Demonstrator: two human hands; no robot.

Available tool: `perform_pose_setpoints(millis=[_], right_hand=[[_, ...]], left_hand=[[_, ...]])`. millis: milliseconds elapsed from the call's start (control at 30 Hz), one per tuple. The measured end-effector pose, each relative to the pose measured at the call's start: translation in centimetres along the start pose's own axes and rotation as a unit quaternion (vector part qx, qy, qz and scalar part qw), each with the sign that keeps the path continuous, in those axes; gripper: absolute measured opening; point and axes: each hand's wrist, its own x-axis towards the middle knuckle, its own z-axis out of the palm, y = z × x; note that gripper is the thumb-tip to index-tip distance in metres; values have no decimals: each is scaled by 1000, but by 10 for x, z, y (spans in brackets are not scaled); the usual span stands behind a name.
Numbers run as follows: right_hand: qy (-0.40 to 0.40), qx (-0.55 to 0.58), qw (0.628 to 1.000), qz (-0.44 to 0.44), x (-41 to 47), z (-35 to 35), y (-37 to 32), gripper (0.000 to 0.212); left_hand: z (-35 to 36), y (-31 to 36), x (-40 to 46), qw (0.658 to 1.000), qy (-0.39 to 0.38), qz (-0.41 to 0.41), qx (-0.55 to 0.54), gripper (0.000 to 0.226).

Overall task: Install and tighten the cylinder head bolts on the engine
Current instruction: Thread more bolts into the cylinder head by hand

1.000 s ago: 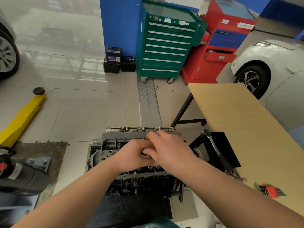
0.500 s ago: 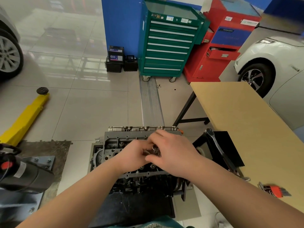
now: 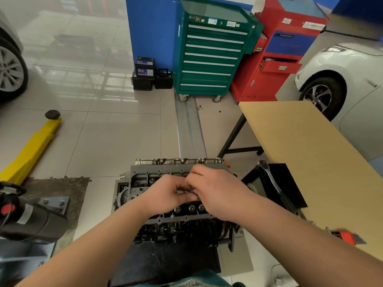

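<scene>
Bright, even daylight fills the workshop, coming mostly from the far left, where the glossy floor tiles (image 3: 87, 83) mirror pale window shapes and wash into a hazy glare. Shadows are soft and short (nothing casts a hard edge). The wide-angle lens bends straight lines near the borders: the green tool cabinet (image 3: 209, 54) leans, and the wooden table (image 3: 310, 154) fans outward. The upper right corner is smeared with motion blur, as is the orange tool set (image 3: 346, 237) at the right edge. The engine (image 3: 165, 222) at centre is fairly sharp, though its lower recesses sink into dark, detail-poor shadow.
</scene>
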Motion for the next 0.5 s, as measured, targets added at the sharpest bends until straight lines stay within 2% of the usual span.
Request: perform_pose_setpoints(millis=[33,100,167,300,367,433,500], right_hand=[[21,-3,999,36,2,-1,-2,20],[44,-42,992,107,6,-2,-2,37],[48,-70,992,88,6,1,-2,46],[-5,8,1000,-15,-1,-2,2,25],[-5,14,1000,6,0,-1,7,22],[28,7,998,50,4,-1,4,17],[33,-13,996,83,9,2,1,31]], left_hand=[[1,1,0,1000,-6,6,-5,5],[4,3,-1,1000,8,15,-10,13],[5,1,0,999,36,20,13,16],[-1,-5,0,998,26,18,46,2],[-4,-4,-1,999,4,23,44,10],[-3,0,-1,999,-3,30,27,17],[0,2,0,999,15,29,27,26]])
